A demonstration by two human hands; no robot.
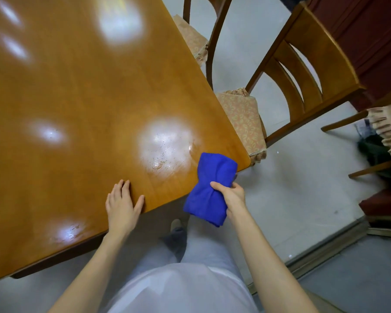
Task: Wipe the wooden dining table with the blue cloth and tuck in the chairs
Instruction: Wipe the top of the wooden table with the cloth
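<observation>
The glossy wooden dining table point(77, 91) fills the left and middle of the view, with small crumbs and marks near its front right corner. My right hand point(231, 194) grips a folded blue cloth point(209, 188) around its middle, held just off that corner, its upper end over the table edge. My left hand point(121, 203) rests flat on the table's near edge, fingers straight. A wooden chair point(303, 71) with a patterned seat cushion stands partly pulled out on the right side. A second chair point(199, 39) sits farther back, its seat partly under the table.
Dark red upholstered furniture point(366, 37) stands at the upper right. A frilled cushioned seat point(388, 129) and a dark bundle point(375, 152) lie at the right edge. Grey floor point(303, 188) spreads between table and furniture, with a raised threshold point(325, 247) at lower right.
</observation>
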